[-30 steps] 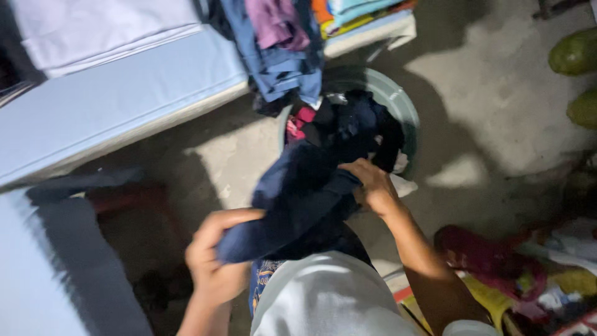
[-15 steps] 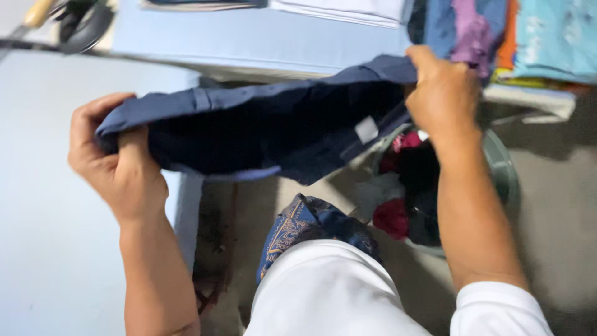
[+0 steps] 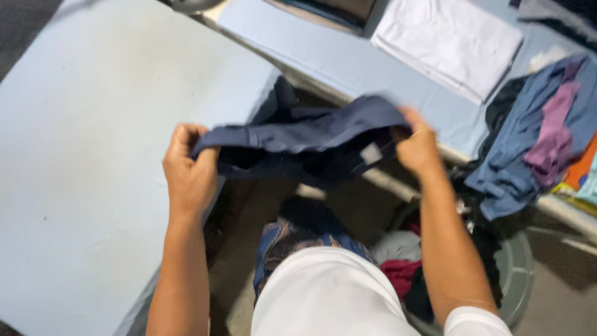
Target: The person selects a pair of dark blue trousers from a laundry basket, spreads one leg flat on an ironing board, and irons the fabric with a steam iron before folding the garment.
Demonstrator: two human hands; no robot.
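A dark navy garment [image 3: 305, 134] with a waistband and a small pale label is stretched between both hands at chest height. My left hand [image 3: 189, 171] grips its left end next to the edge of a pale blue padded table [image 3: 93, 162]. My right hand [image 3: 418, 149] pinches the right end, above the gap between that table and a second padded surface [image 3: 348, 59]. The garment hangs slack in the middle.
A folded white cloth [image 3: 448, 43] lies on the far surface. A heap of blue, purple and orange clothes [image 3: 541, 137] hangs off its right end. A grey-green basin [image 3: 513, 280] with red and dark laundry sits on the floor at the lower right.
The view has swung left toward the big pale blue table. Both hands carried the garment out of the basin and spread it; it now sits lower and nearer the table's edge.
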